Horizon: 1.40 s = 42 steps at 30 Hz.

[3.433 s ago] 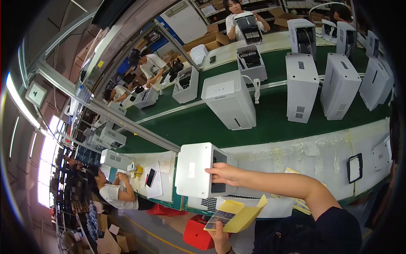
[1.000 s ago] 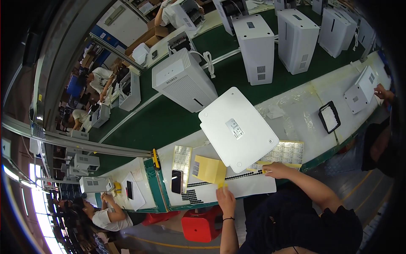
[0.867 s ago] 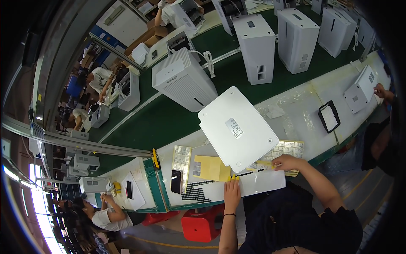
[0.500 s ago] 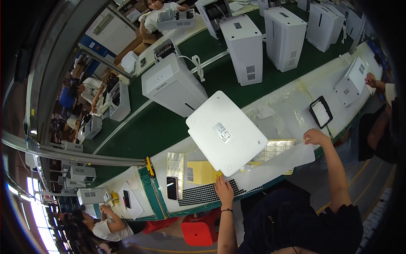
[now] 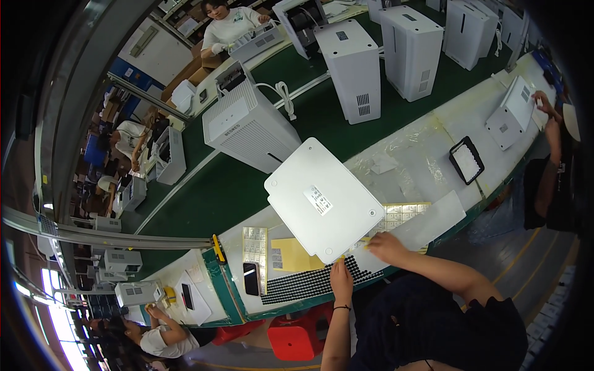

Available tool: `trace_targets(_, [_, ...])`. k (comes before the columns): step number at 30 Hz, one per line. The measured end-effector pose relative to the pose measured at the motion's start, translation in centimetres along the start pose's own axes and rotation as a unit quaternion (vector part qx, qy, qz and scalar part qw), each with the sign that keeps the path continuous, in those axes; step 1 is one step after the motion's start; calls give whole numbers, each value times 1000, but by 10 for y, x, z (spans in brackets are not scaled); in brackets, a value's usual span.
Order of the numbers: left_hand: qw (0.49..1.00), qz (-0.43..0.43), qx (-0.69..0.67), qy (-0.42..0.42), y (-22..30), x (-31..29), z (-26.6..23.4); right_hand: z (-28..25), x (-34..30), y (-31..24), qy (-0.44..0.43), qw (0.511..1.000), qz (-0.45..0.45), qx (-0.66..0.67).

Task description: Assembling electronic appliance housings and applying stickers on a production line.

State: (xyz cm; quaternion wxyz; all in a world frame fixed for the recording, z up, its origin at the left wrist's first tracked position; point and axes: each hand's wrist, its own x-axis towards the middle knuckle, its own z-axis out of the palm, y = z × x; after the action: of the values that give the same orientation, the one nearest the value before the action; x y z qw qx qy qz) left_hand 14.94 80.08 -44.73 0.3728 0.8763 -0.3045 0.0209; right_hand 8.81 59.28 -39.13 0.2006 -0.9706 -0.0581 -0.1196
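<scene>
A white box-shaped appliance (image 5: 297, 179), with a printed label on its upper face, stands in front of me. Below its near corner, my left hand (image 5: 341, 284) is pinched closed, a small yellow bit showing at its fingertips. My right hand (image 5: 388, 250) is bent in beside the appliance's right lower edge, its fingers closed together; what they hold is too small to make out. A sheet of small black round pads (image 5: 303, 283) lies under and left of my hands. Near them are yellow paper (image 5: 300, 255), a sheet of silvery labels (image 5: 405, 213) and a pale backing sheet (image 5: 442, 219).
At left lie a phone (image 5: 251, 278), another label sheet (image 5: 255, 238) and a yellow cutter (image 5: 218, 248). A black-rimmed tray (image 5: 466, 161) sits at right. More white appliances (image 5: 349, 74) stand on the green conveyor (image 5: 192, 198). Co-workers sit at far left, far side and right.
My right hand has left the pale sheet's far corner and come left, close to my left hand. The left hand has shifted slightly right. The pale sheet now lies flat on the table.
</scene>
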Motion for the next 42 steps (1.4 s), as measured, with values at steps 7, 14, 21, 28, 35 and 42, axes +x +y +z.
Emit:
trace_targets(7, [998, 56, 32, -26, -2, 16, 3, 66, 11, -18, -61, 998, -31, -17])
trace_targets(14, [992, 115, 49, -28, -15, 19, 5, 86, 17, -23, -19, 998, -41, -52])
trace_targets(21, [996, 64, -40, -43, -18, 25, 5, 99, 30, -10, -18, 998, -60, -27])
trace_targets(28, [932, -178, -198, 247, 2, 67, -79, 31, 42, -28, -160, 960, 16, 230])
trace_targets(35, [883, 16, -364, 297, 84, 193, -209, -10, 47, -39, -162, 947, 44, 273])
trace_targets(42, [937, 72, -249, 236, 88, 245, -220, -27, 55, -59, -135, 951, 26, 276])
